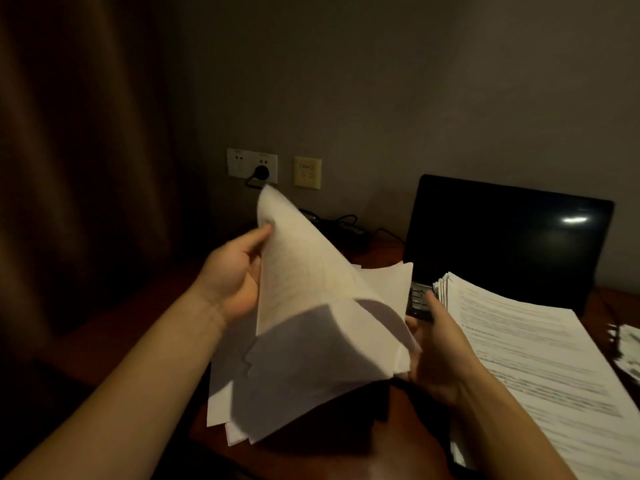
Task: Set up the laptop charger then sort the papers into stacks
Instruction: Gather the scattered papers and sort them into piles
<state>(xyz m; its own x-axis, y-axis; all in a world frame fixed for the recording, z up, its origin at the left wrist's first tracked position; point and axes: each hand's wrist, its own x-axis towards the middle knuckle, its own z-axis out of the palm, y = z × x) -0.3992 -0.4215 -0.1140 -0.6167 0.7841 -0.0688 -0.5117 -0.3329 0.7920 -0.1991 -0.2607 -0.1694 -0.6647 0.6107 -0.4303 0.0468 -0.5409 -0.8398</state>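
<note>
A bundle of white papers point(304, 368) is held above the desk, bent over in an arch. My left hand point(235, 275) grips its upper left edge, lifting a sheet point(294, 258) up toward the wall. My right hand point(436, 355) holds the bundle's right edge from beneath. A thick stack of printed papers point(540, 368) lies over the keyboard of the open black laptop point(502, 237), whose screen is dark. A black plug point(260, 172) sits in the white wall socket point(251, 164), and its cable point(346, 221) runs along the desk behind the papers toward the laptop.
The reddish wooden desk point(346, 455) runs along the wall. A yellowish wall plate point(307, 171) is right of the socket. A brown curtain point(69, 168) hangs at the left. More loose paper point(627, 348) lies at the far right edge.
</note>
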